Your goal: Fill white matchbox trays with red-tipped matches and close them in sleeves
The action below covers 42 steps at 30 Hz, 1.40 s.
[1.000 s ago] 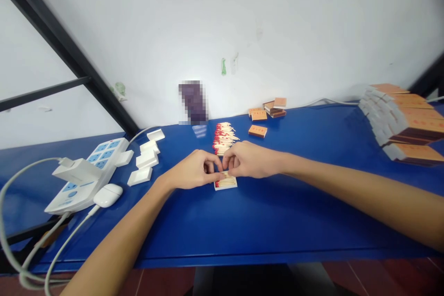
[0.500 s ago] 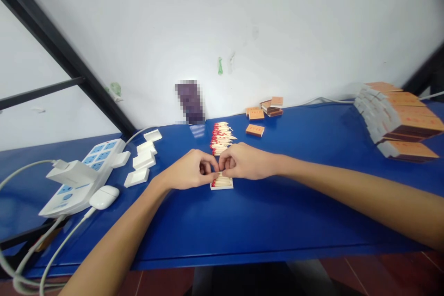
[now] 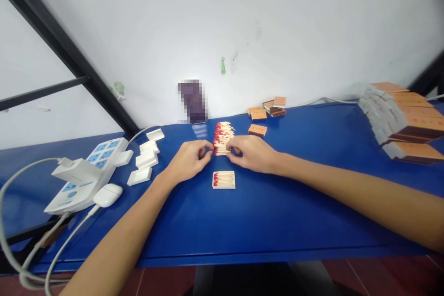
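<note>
A pile of red-headed matches (image 3: 222, 135) lies on the blue table, heads to the left. My left hand (image 3: 190, 161) is at the pile's left edge, thumb and index finger curved with a gap between them and nothing visible in it. On the other side, my right hand (image 3: 252, 153) has its fingertips against the stick ends, thumb and index finger apart. Nearer to me, a white matchbox tray (image 3: 224, 188) holds a layer of matches, and neither hand touches it.
Several empty white trays (image 3: 139, 175) lie to the left, beside a power strip (image 3: 74, 194) with a charger and cables. Orange matchboxes (image 3: 257, 130) sit behind my right hand. A large stack of matchboxes (image 3: 412, 120) stands far right. A blurred dark purple object (image 3: 194, 101) leans on the wall.
Both hands have moved from the white tray to the match pile behind it and spread apart, one on each side. The tray with matches is now uncovered.
</note>
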Each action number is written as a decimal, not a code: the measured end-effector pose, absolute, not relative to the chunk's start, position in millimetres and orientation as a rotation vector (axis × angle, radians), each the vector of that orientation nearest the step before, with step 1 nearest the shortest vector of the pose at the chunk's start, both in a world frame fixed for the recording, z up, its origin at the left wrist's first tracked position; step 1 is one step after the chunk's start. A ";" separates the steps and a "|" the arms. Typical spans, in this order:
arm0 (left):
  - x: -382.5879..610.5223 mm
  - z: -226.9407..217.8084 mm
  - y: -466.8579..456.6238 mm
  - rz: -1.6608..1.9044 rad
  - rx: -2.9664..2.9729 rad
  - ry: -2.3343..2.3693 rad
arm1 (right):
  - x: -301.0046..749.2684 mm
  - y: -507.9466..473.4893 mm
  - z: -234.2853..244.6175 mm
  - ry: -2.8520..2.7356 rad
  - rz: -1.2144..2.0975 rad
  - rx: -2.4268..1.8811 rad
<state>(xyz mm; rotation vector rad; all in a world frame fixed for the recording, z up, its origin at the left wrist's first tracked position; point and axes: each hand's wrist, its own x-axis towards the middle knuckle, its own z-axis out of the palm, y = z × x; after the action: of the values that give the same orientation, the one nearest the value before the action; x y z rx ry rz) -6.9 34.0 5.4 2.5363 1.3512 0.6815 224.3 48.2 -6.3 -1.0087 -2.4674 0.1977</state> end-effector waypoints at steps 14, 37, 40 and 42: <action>-9.8 -0.5 38.1 0.649 2.616 1.321 | 221.3 47.1 -14.7 -2.457 0.227 -0.935; -7.9 5.1 32.2 0.558 2.650 1.238 | 223.2 45.4 -12.2 -2.471 0.353 -0.794; -7.6 5.4 31.8 0.546 2.633 1.239 | 223.9 45.3 -11.9 -2.487 0.382 -0.768; -7.8 4.9 31.9 0.526 2.608 1.253 | 224.5 45.5 -12.5 -2.501 0.395 -0.730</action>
<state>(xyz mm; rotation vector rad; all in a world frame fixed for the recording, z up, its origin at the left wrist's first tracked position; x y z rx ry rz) -7.8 31.9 4.9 2.6077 1.2527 0.5257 224.5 45.5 -12.5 -0.7298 -2.5009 0.3954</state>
